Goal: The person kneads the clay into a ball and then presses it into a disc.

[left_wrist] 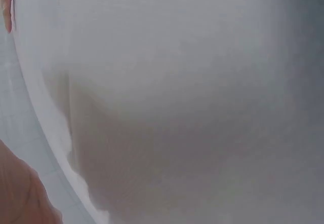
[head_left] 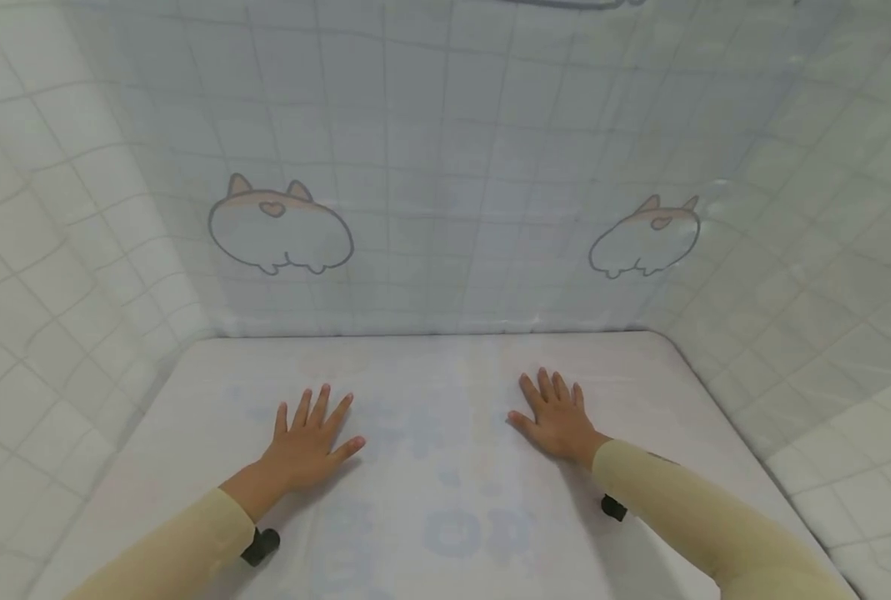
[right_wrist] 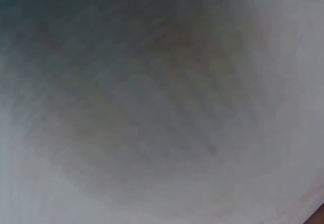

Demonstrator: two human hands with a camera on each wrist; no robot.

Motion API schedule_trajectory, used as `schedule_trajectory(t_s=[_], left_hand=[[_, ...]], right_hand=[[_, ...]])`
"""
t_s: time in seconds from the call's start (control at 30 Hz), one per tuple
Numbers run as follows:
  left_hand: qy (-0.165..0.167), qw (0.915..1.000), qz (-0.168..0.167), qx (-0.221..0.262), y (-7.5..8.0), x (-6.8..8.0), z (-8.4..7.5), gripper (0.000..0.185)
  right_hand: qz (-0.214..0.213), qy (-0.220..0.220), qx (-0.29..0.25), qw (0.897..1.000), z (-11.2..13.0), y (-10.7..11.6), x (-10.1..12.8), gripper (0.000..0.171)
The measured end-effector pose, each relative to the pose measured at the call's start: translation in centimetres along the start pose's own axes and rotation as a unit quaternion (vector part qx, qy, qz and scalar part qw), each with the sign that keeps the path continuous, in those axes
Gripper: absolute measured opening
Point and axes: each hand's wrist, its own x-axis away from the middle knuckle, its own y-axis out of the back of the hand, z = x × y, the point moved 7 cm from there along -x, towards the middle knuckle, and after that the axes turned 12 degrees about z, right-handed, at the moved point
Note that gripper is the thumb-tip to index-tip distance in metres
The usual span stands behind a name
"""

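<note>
Sheet: white sheet point(head_left: 445, 400) with faint blue and pink print, stretched flat over a mattress that fills the near and middle part of the head view; both hands lie on it, about midway between its near and far edges.
Left hand: left hand point(head_left: 306, 446) lies palm down on the sheet, left of centre, fingers straight and spread apart, thumb out to the right; it holds nothing.
Right hand: right hand point(head_left: 558, 417) lies palm down on the sheet, right of centre, fingers straight and close together, thumb out to the left; it holds nothing.
Spacing: the two hands are well apart, with bare sheet between them.
Sleeves: pale yellow sleeves point(head_left: 685, 500) cover both forearms up to the wrists.
Wrist cameras: a small black device point(head_left: 260, 546) shows under the left wrist, and another under the right wrist, both just above the sheet.
Curtain: a pale, checked curtain point(head_left: 445, 167) stands round the far, left and right sides of the mattress, meeting it at the far edge.
Drawings: two cartoon animal drawings point(head_left: 280, 225) sit on the far curtain, one on the left, one on the right.
Left wrist view: blurred white cloth close up, with a bit of skin in the near left corner.
Right wrist view: grey blur; nothing can be told apart.
</note>
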Motion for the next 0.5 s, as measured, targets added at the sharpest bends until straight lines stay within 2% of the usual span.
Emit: schedule_trajectory(t_s=[0.13,0.3,0.4,0.5], left_hand=[[0.008,0.9999,0.009,-0.001,0.1,0.0,0.4,0.087],[0.014,0.9999,0.003,0.01,0.7,0.1,0.7,0.085],[0.006,0.9998,-0.014,0.015,1.6,0.2,0.5,0.084],[0.001,0.9994,-0.03,0.019,2.8,0.6,0.2,0.083]], right_hand=[[0.005,0.005,-0.007,1.0,0.0,0.1,0.0,0.087],[0.04,0.004,-0.027,0.999,-0.5,0.8,-0.6,0.09],[0.054,-0.002,-0.038,0.998,-1.0,2.2,-0.7,0.088],[0.065,-0.007,-0.03,0.997,-1.4,4.9,0.0,0.083]])
